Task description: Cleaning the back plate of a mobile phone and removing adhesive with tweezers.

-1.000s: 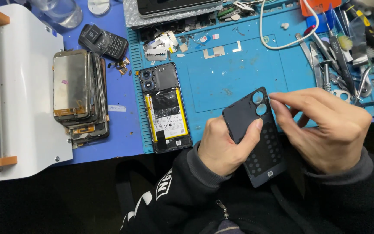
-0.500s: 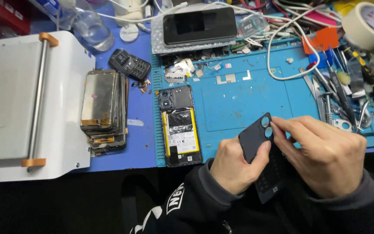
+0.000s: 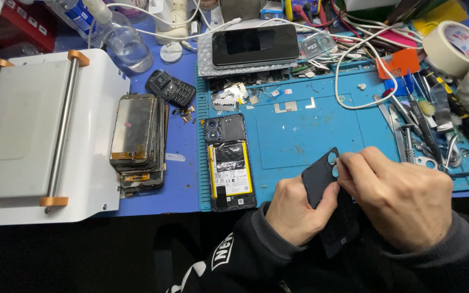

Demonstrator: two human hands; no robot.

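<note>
Back cover [image 3: 321, 182] pinched between left hand [image 3: 294, 211] and right hand [image 3: 400, 203].

i see my left hand [image 3: 294, 209] and right hand [image 3: 403, 201] gripping a black phone back cover [image 3: 321, 182] over the blue repair mat [image 3: 305, 135], beside an opened phone [image 3: 229, 163].
</note>
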